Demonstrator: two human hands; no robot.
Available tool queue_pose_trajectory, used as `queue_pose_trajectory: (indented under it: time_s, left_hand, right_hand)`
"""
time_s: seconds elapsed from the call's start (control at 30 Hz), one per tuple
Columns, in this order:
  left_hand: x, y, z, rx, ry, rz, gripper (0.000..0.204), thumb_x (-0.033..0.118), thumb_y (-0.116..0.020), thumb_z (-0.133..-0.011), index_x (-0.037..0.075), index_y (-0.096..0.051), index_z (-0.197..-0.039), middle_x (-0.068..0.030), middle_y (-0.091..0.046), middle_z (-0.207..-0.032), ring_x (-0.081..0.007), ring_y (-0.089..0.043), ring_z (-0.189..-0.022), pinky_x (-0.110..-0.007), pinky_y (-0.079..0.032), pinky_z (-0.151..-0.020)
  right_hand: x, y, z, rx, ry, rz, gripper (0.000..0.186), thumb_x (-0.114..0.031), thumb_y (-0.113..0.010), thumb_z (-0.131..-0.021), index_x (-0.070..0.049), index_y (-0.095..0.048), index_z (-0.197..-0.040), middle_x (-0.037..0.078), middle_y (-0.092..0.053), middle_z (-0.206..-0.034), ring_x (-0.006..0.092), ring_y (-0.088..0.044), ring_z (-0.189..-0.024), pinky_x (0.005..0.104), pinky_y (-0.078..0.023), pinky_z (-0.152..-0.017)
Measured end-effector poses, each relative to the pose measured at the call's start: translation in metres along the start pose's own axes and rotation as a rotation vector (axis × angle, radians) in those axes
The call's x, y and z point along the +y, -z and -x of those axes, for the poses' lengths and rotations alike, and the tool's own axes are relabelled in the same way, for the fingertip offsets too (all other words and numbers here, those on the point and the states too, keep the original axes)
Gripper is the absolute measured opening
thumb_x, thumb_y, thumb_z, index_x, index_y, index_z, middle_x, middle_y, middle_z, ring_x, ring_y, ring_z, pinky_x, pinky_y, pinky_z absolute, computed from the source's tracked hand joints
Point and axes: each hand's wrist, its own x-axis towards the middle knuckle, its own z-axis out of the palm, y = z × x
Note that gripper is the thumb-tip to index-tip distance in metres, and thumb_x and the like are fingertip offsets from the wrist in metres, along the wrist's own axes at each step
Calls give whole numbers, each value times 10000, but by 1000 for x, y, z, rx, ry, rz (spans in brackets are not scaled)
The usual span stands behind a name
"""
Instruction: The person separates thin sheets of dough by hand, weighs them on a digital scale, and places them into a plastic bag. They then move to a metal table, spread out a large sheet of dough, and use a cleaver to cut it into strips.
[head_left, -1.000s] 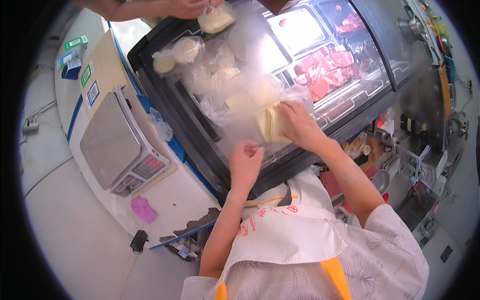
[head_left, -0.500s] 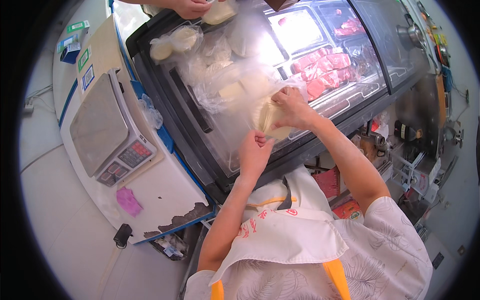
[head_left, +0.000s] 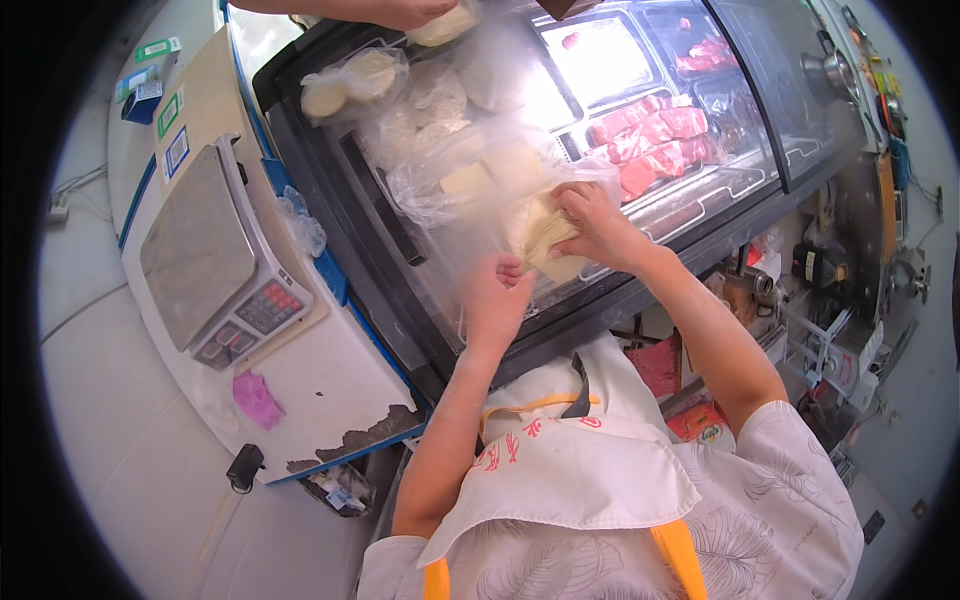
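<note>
My right hand grips a stack of thin, pale yellow dough wrappers, its fingers at the far edge and its thumb at the near one. Their layers fan apart at the near left edge. Just left of them is my left hand, fingers curled together; whatever they pinch, if anything, is hidden. Clear plastic bags lie beyond and to the left, around more wrappers. All this is inside a black-framed glass display case, and haze on the glass blurs part of it.
Raw meat pieces lie in the case at right. Bagged round wrappers sit at far left. Another person's hand is near pale wrappers at the top. A scale and a pink cloth rest on the left counter.
My left hand has drawn slightly left, away from the stack. The wrappers in my right hand fan out more. At the top, the other person's hand has moved right.
</note>
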Motion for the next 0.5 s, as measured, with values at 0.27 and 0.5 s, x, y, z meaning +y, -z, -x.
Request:
queue_pose_trajectory:
  time_s: [0.27, 0.5]
  left_hand:
    - [-11, 8, 0, 55, 117, 15, 222, 121, -788, -931, 23, -682, -1100, -54, -712, -958, -147, -668, -870, -311, -559, -830]
    - [8, 54, -28, 446, 83, 133, 535, 327, -866, -888, 12, -602, -1229, -87, -644, -1173, -209, -603, -1118, -379, -484, -1011]
  right_hand:
    - [-2, -1, -2, -180, -172, -168, 595, -223, -951, -744, -23, -588, -1171, 156, -636, -1180, 385, -619, -1103, 451, -495, -975]
    - [-49, 33, 25, -142, 28, 5, 563, -223, -926, -782, -54, -552, -1168, 149, -635, -1055, 401, -634, -1027, 468, -512, -897]
